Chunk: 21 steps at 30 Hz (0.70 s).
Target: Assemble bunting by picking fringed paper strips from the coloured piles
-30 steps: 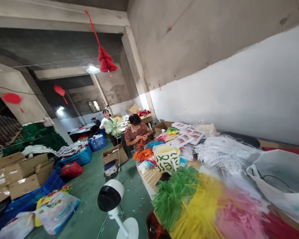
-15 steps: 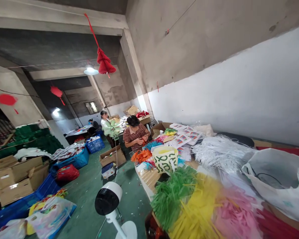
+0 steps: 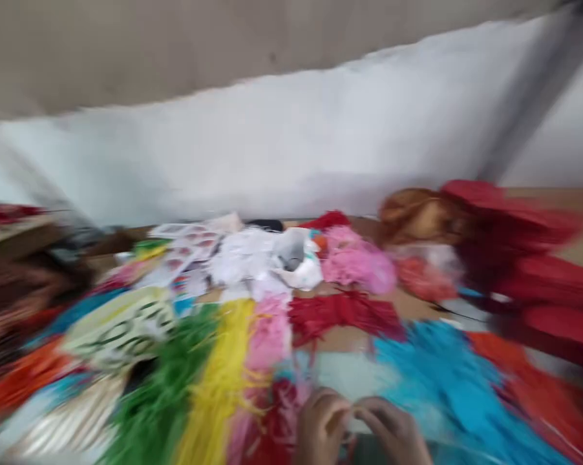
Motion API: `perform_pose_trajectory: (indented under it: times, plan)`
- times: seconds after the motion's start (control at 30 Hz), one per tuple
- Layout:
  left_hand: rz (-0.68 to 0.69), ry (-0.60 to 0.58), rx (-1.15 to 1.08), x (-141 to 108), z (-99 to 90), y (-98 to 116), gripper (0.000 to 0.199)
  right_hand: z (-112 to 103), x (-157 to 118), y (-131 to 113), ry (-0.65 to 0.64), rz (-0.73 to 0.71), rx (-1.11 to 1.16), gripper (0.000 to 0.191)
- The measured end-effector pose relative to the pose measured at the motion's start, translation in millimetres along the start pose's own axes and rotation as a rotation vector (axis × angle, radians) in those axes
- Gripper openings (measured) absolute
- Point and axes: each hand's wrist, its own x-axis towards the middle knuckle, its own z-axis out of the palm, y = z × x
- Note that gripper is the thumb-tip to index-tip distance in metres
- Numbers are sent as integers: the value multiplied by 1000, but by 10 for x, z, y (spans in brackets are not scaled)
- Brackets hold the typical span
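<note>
Low in the head view, my left hand (image 3: 322, 425) and my right hand (image 3: 393, 427) meet with fingertips nearly touching. Both are closed in a pinch; whatever is between the fingers is too blurred to make out. Left of them lie bundles of strips: dark red strips (image 3: 276, 420), yellow strips (image 3: 221, 381) and green strips (image 3: 170, 387). Blue strips (image 3: 459, 387) spread to the right of my right hand. Beyond the hands lies a red bundle of strips (image 3: 344, 314), with pink strips (image 3: 268, 332) beside it.
A white bag (image 3: 298, 261) and white shredded strips (image 3: 240, 255) lie farther back, near printed sheets (image 3: 187, 248). A pale printed bag (image 3: 121, 323) is at left. Red stacked material (image 3: 553, 278) and a brown bundle (image 3: 417, 216) stand at right. A white wall (image 3: 296, 142) rises behind.
My view has swung right and down, from the workshop room to the table by the wall. Both my hands have come into view; the people and fan seen before are no longer recognisable.
</note>
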Motion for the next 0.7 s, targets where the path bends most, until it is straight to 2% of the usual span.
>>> perform_pose_trajectory:
  times: [0.07,0.13,0.17,0.23,0.33,0.47,0.6,0.7]
  plan:
    - [248,46,229,152,65,-83,18,-28,67,93,41,21,131,43]
    - [376,47,316,254,100,-109,15,-56,78,147,90,31,209,41]
    - [392,43,328,285,117,-99,14,-70,62,161,105,34,229,39]
    - [348,23,312,324,166,-55,15,-106,12,177,120,38,254,33]
    - [200,-74,211,387,281,13,26,-201,-44,188,160,62,272,24]
    - [20,-157,24,500,455,44,34,-356,-62,191,213,-20,176,17]
    - [33,-255,30,552,603,46,29,-439,-92,239,316,-20,68,11]
    - [38,-182,-1,546,709,29,28,-487,-126,289,306,33,185,11]
